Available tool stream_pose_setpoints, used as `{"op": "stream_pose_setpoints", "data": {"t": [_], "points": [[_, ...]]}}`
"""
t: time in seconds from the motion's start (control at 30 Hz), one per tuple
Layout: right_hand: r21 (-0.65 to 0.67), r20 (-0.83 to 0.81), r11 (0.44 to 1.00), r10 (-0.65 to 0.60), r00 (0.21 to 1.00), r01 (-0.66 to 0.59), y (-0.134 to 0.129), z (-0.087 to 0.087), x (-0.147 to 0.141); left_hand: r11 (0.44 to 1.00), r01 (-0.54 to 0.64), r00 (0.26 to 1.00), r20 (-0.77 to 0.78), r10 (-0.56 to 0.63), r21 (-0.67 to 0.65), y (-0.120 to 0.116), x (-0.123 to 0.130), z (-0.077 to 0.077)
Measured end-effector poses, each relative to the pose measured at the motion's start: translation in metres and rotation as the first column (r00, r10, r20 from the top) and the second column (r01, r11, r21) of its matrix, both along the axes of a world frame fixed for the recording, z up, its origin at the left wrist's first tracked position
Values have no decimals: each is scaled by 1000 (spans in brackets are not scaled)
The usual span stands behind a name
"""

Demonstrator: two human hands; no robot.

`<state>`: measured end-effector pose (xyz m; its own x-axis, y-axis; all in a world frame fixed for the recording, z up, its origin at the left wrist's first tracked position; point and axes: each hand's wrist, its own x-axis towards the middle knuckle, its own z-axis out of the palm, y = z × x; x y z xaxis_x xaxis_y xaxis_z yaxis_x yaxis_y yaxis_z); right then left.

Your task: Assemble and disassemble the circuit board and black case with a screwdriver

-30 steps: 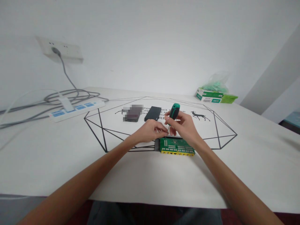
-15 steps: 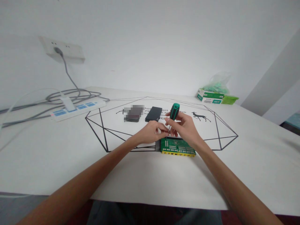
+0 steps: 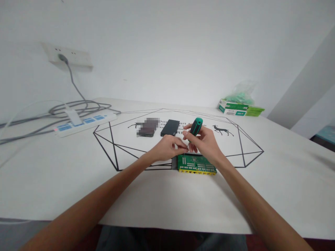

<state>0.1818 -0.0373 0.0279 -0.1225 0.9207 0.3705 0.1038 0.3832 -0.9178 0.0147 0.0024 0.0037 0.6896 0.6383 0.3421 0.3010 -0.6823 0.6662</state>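
Observation:
My right hand (image 3: 205, 141) is closed around a green and black screwdriver (image 3: 196, 126). The handle tilts up to the right, and its thin shaft points down at the far left corner of a green circuit board (image 3: 196, 164). Along the board's near edge runs a row of yellow ports. My left hand (image 3: 169, 148) is pinched together beside the screwdriver's tip, over that same corner; whatever its fingertips hold is too small to tell. A grey metal piece (image 3: 174, 162) shows at the board's left side. Both hands cover part of the far edge.
Behind my hands lie a black rectangular device (image 3: 170, 127) and a partly blurred dark phone (image 3: 148, 129). On the left are a power strip (image 3: 86, 123) and coiled grey cables (image 3: 68, 106). Green and white boxes (image 3: 232, 107) with a plastic bag (image 3: 242, 92) stand at the back right.
The screwdriver's handle leans slightly more to the right. Both hands keep their places at the board's corner, and the whole view has shifted a little.

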Motion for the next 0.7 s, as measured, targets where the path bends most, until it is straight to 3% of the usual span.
{"op": "stream_pose_setpoints", "data": {"t": [0.17, 0.37, 0.53, 0.7], "points": [[16, 2, 1000, 6, 1000, -6, 1, 0, 0, 998, -61, 998, 7, 61, 8, 2, 0, -3], [7, -6, 1000, 4, 1000, -4, 1, 0, 0, 1000, 11, 1000, -5, -11, 5, 0, -1, 0], [14, -1, 1000, 1, 1000, -1, 0, 1, 0, 998, -59, 998, 16, 60, -21, 1, 0, 0], [-3, 6, 1000, 11, 1000, -11, -1, 1, 0, 998, 42, 999, 9, -41, -37, -1, 0, 1]]}}
